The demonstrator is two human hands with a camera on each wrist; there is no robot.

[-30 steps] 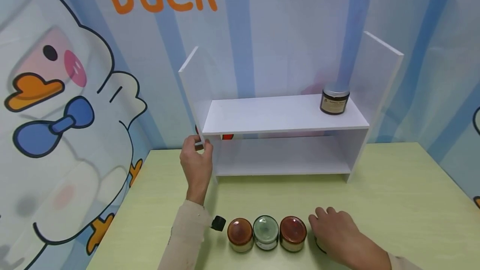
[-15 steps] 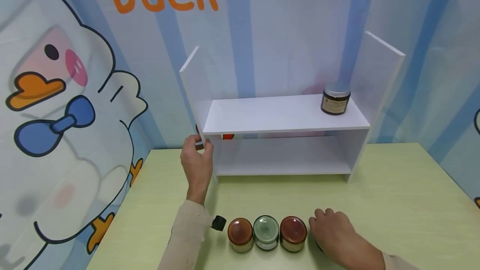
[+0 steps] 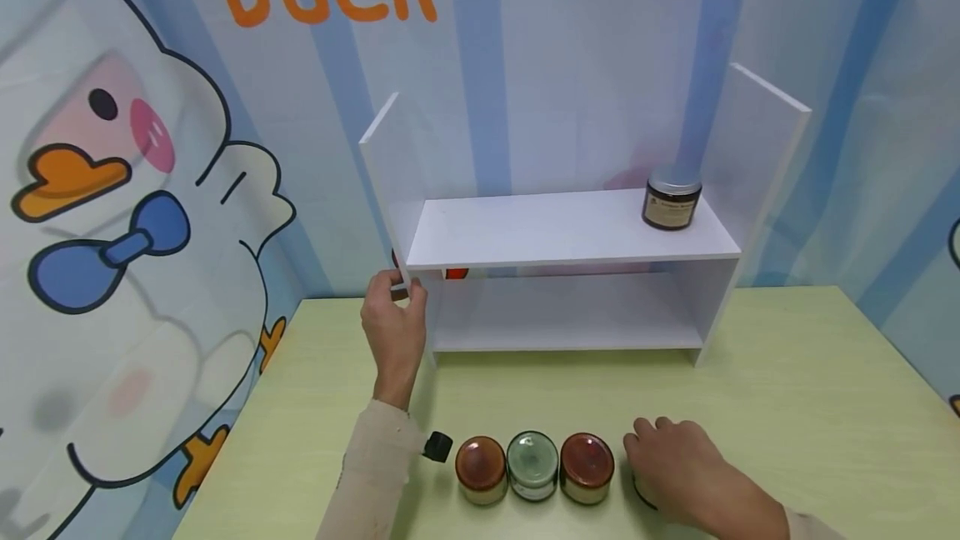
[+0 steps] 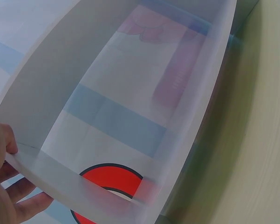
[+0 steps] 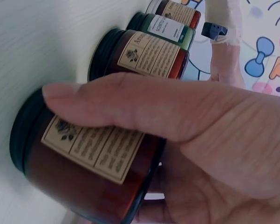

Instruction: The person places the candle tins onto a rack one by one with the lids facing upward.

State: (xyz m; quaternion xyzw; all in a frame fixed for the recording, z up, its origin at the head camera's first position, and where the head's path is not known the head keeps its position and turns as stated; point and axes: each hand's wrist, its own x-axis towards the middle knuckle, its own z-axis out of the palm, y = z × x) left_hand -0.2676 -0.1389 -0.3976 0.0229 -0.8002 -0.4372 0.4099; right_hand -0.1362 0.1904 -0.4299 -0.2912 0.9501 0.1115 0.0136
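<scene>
My left hand pinches the left side panel of a white two-tier shelf between thumb and fingers. In the left wrist view, the fingers curl under the panel's edge. My right hand grips a brown glass jar with a tan label, its dark lid down against the table. From the head view the hand hides most of that jar. To its left stand three more upside-down jars in a row: a reddish-brown one, a green one and an amber one.
A dark jar with a silver lid stands upright at the right end of the upper shelf board. Pale green-yellow table extends around the shelf. Behind it hangs a striped duck backdrop. A small black cube-shaped device sits at the left wrist.
The right hand has shifted very slightly to the right at the jar. The left hand, the shelf and the three jars in the row keep their places.
</scene>
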